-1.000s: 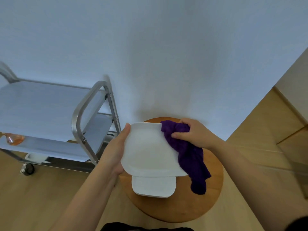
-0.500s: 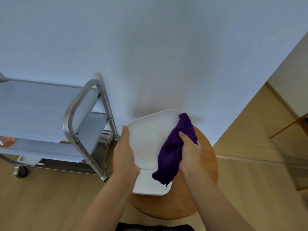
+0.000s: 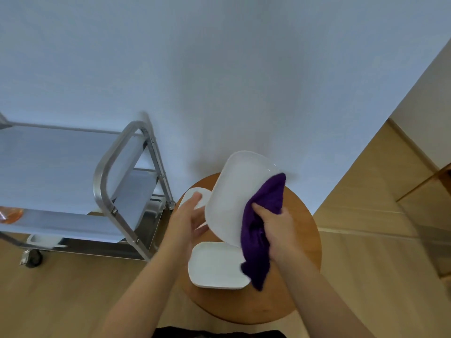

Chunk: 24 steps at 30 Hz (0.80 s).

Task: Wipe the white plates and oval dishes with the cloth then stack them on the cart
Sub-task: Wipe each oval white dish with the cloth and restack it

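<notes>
A pale blue wall [image 3: 219,69] backs the scene, with wooden floor [image 3: 61,301] below. At the left stands the steel cart [image 3: 107,172], its shelves showing no stacked plates in view; an orange object sits at its near left edge, too cut off to identify.

Right of the cart is a round wooden worktop [image 3: 300,252]. The left hand [image 3: 188,223] supports the left edge of a tilted white plate [image 3: 236,191] lifted above the worktop, thumb on the front face; the other fingers go behind and cannot be seen. A second white dish [image 3: 195,193] peeks out behind that hand, and a square white plate [image 3: 214,264] lies flat on the worktop beneath.

The right hand [image 3: 275,228] clutches the purple cloth [image 3: 263,215], fingers curled round it, pressing it against the held plate's right side.

The plate stands steeply tilted with only one hand steadying it, so a hard wiping push could probably slide it out of the left grip onto the square plate below, chipping both. The cloth's hanging tail could also snag that lower plate.
</notes>
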Each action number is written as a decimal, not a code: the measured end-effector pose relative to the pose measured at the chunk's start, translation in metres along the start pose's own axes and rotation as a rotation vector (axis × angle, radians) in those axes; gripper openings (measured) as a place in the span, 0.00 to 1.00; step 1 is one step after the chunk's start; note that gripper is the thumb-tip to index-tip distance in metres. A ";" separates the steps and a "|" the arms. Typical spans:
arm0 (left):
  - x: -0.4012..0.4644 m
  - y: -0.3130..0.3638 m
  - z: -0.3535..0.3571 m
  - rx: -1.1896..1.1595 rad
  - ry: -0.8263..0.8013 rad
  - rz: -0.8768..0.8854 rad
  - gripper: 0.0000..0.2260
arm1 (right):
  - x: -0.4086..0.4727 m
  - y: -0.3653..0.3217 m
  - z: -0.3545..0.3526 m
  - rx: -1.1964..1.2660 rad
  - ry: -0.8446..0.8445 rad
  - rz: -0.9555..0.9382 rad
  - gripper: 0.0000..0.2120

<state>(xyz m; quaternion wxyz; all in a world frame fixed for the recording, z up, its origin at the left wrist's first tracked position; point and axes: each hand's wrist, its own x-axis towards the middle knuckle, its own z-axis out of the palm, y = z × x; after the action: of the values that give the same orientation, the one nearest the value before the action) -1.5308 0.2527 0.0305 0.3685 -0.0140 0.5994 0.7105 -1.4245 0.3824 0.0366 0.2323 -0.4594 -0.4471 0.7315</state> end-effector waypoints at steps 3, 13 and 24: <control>0.014 0.029 -0.007 -0.008 -0.147 -0.132 0.22 | 0.001 -0.016 -0.002 -0.335 -0.180 -0.059 0.12; 0.028 0.036 0.001 -0.291 -0.119 -0.183 0.19 | -0.013 -0.007 0.012 -0.538 -0.196 -0.306 0.19; 0.029 0.039 -0.003 -0.155 0.026 0.045 0.18 | -0.025 -0.009 -0.016 -0.710 -0.062 -0.584 0.08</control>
<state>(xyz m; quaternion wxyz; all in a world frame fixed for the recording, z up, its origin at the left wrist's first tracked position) -1.5739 0.2639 0.0489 0.3424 -0.0382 0.5474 0.7627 -1.3994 0.3748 0.0536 0.2433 -0.3434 -0.7874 0.4504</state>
